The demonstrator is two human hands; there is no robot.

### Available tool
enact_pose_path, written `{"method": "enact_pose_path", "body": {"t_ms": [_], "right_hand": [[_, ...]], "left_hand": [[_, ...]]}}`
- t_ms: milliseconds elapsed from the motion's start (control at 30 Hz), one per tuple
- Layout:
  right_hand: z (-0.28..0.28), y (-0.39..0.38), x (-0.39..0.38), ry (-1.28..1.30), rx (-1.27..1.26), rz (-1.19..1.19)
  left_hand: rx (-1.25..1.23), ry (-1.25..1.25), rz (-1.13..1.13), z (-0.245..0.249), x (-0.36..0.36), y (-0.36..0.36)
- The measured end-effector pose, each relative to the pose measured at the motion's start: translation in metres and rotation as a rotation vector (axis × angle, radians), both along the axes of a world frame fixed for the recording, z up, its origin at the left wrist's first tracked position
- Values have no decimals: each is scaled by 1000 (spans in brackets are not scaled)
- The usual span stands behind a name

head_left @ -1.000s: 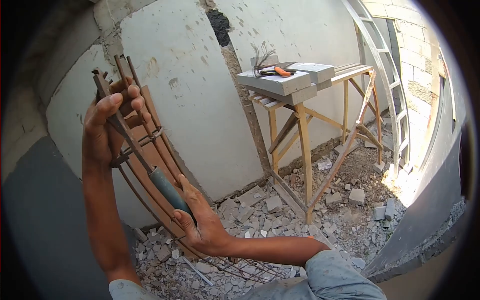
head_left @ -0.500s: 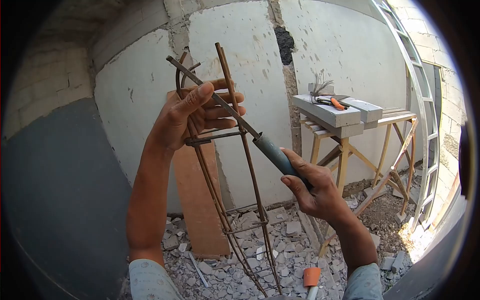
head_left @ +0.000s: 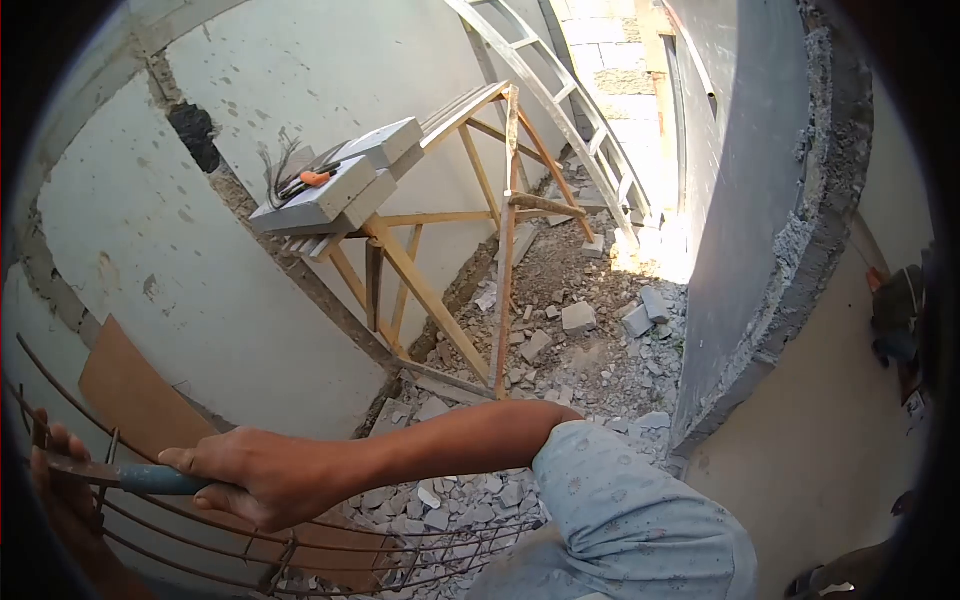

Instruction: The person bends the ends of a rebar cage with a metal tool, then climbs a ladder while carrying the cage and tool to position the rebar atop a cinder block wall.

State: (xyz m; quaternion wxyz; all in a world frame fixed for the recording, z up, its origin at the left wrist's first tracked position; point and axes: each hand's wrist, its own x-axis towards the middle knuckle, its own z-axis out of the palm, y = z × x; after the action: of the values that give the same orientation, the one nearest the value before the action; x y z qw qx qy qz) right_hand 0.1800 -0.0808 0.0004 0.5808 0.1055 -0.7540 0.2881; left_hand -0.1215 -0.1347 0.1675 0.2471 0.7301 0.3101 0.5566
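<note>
My right hand is closed round the blue-green pipe handle of a flat metal bar tool. The tool's flat end reaches left to my left hand, which sits at the dark left edge of the view. Its fingers are curled round the end of a rebar cage, close beside the flat bar; the palm is partly hidden. Long thin rods of the cage, tied with cross stirrups, run from there to the right beneath my right forearm.
A wooden trestle carries light grey blocks with orange-handled pliers and wire on top. Behind it leans a metal ladder. Broken rubble covers the ground. A rough-edged wall stands right; a brown board leans left.
The view has swung right and tilted, so my hands, the tool and the rebar cage now appear at the lower left. My right hand still grips the tool's handle.
</note>
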Motion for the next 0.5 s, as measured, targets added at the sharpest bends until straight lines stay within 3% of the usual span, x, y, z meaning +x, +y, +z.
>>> {"method": "enact_pose_path", "body": {"t_ms": [100, 133, 300, 400, 433, 500], "right_hand": [[-3, -18, -4, 71, -72, -13], [-4, -22, -9, 77, -95, 37], [12, -41, -4, -68, -161, 177], [12, -33, -8, -125, -152, 172], [10, -33, -9, -132, -154, 175], [12, -34, -11, -141, -150, 177]], "left_hand": [[-56, 65, -104, 16, -46, -2], [-32, 1, 42, 5, 5, -23], [51, -13, -13, 1, -16, -25], [418, -55, 493, -24, 35, -30], [326, -215, 282, -25, 52, -39], [673, -389, 282, -26, 11, -32]]}}
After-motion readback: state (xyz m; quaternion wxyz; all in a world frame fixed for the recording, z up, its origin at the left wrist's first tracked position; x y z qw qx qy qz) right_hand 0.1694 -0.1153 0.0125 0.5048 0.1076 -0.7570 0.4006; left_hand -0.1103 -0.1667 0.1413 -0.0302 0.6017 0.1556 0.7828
